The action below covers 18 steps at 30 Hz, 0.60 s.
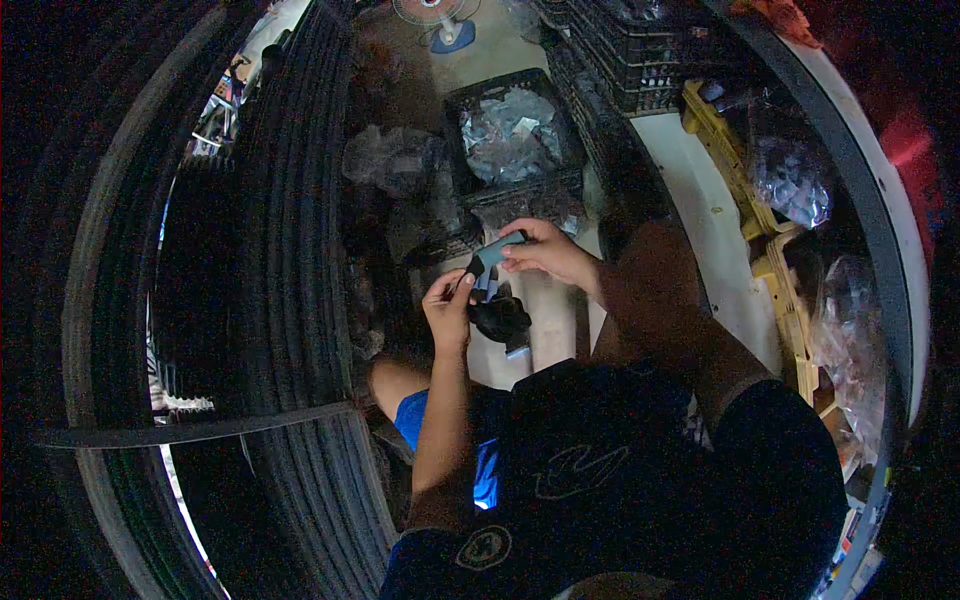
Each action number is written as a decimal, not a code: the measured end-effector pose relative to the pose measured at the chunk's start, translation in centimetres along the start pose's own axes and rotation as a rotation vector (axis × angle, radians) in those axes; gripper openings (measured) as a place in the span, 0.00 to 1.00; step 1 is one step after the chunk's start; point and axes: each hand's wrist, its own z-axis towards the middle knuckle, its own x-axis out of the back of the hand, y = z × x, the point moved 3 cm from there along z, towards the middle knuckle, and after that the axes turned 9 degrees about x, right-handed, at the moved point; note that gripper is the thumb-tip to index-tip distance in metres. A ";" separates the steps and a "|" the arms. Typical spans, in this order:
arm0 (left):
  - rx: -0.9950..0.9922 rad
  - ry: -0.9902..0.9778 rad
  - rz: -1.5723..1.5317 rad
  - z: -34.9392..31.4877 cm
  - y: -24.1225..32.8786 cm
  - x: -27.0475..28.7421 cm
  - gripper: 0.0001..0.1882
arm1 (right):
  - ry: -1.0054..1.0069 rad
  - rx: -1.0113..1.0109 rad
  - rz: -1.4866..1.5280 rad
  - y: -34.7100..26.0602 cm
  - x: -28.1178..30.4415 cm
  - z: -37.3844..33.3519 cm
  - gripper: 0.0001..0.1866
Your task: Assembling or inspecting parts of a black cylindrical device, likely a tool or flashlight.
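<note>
Both of my hands meet in front of my body over a short grey-blue piece with black ends (497,251), whose exact kind I cannot make out. My right hand (552,254) pinches its upper right end between thumb and fingers. At the lower left end, my left hand (448,303) has its fingers closed on the black part. Just below the hands lies a dark, rounded bundle (500,320), its shape partly lost in shadow.
Ahead stands a black crate (460,178) filled with clear plastic bags (515,135). A fan (450,30) is behind it. Stacked black crates (650,60), a yellow crate (725,160) and plastic-wrapped goods (790,180) line the right. Dark ribbed material (290,250) rises on the left.
</note>
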 end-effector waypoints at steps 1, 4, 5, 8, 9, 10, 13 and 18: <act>-0.001 -0.011 0.014 0.0 0.0 0.0 0.08 | -0.013 0.007 -0.009 0.0 -0.1 0.0 0.20; -0.022 -0.045 0.042 0.1 0.1 -0.1 0.07 | -0.074 0.025 -0.131 0.2 -0.5 -0.2 0.19; -0.043 -0.061 0.041 0.1 0.3 -0.2 0.07 | -0.084 0.021 -0.120 0.3 -0.6 -0.2 0.19; -0.088 -0.156 -0.051 0.1 0.6 -0.5 0.09 | -0.065 0.016 -0.101 0.7 -0.9 -0.3 0.20; -0.053 -0.145 -0.056 0.2 0.6 -0.5 0.09 | -0.043 0.033 -0.091 0.7 -0.8 -0.2 0.20; -0.017 -0.134 -0.061 0.2 0.5 -0.5 0.10 | -0.036 0.051 -0.074 0.7 -0.8 -0.2 0.20; -0.011 -0.083 -0.068 0.3 0.5 -0.3 0.09 | 0.011 0.091 -0.143 0.8 -0.4 -0.2 0.19; -0.080 -0.008 -0.020 0.4 0.5 0.5 0.09 | -0.102 0.110 -0.152 1.2 -0.6 -0.1 0.20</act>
